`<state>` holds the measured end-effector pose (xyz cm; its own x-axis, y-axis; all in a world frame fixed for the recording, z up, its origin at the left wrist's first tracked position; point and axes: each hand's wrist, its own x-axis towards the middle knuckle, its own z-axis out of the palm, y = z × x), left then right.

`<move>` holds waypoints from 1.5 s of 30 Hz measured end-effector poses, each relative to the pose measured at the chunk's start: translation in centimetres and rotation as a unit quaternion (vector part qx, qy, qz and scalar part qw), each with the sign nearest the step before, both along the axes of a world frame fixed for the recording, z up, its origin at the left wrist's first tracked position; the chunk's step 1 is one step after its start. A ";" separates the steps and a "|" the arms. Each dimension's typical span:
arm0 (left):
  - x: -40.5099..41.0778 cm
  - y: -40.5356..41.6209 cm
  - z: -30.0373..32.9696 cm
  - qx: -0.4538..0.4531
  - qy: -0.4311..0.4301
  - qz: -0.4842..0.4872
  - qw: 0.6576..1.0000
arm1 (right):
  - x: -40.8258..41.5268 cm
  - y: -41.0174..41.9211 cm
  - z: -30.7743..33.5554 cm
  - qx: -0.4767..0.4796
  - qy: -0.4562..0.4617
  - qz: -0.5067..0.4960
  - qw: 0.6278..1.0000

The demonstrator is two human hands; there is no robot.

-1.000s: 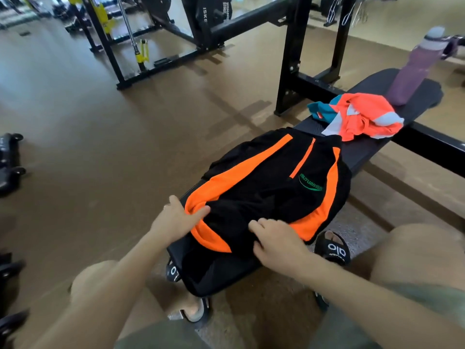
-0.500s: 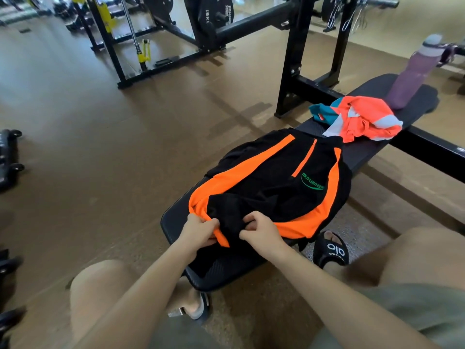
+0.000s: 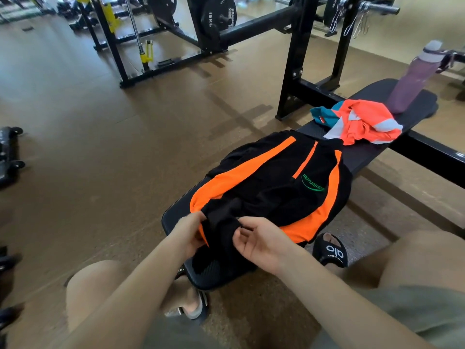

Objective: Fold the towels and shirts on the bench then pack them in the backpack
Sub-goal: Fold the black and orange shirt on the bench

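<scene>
A black shirt with orange stripes and a green logo (image 3: 274, 190) lies spread on the near half of the black bench (image 3: 415, 107). My left hand (image 3: 188, 233) and my right hand (image 3: 261, 243) both pinch its near hem, which is lifted and bunched toward me. Farther along the bench sits a crumpled heap of orange, teal and white cloth (image 3: 362, 122). No backpack is in view.
A purple water bottle (image 3: 412, 79) stands at the far end of the bench. A black rack upright (image 3: 297, 59) and weight plates (image 3: 216, 18) rise behind. My sandalled feet (image 3: 329, 250) flank the bench on the brown floor. Dark equipment (image 3: 7, 154) sits at the left edge.
My hands slid from pressing flat on the shirt's near part to its hem, closed on it, and drew it up and toward me, baring the bench's near end.
</scene>
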<state>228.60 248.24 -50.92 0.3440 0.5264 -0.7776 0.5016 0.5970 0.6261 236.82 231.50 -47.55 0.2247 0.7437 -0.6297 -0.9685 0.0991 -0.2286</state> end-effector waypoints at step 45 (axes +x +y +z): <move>-4.4 -1.8 -0.4 0.447 0.177 -0.643 0.596 | -4.1 -5.7 -8.1 -0.320 -0.390 0.052 0.862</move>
<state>224.25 246.40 -51.33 0.8078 0.2631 -0.5275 0.3798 -0.9167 0.1243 232.74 225.78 -55.70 0.7181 0.3422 -0.6060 -0.4917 -0.3669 -0.7897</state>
